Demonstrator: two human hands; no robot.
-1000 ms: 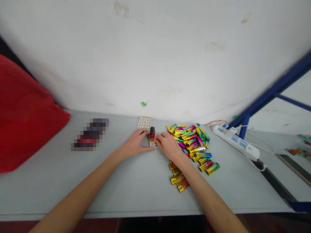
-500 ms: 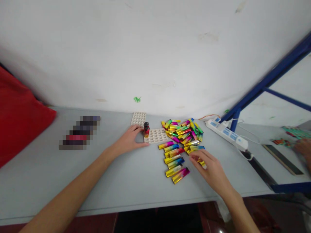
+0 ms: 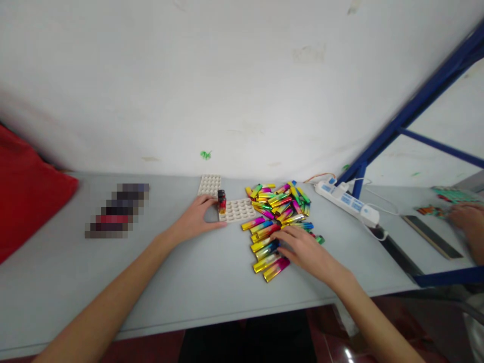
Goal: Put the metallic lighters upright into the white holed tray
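Observation:
My left hand rests on the grey table against the left edge of a white dimpled tray, its fingers curled beside a small dark lighter that stands upright in the tray's corner. My right hand lies flat with fingers spread over the near side of a pile of shiny multicoloured lighters. Whether its fingers hold one is hidden. Several gold and rainbow lighters lie in a row just left of that hand.
A second white tray lies behind the first, by the wall. A white power strip with cable sits to the right. A red cushion fills the far left. A blue frame rises at right; another person's hand works beyond it.
My right hand left the tray and the upright lighter, swung out to the right of the pile, then came back left onto the near lighters. My left hand stayed by the tray.

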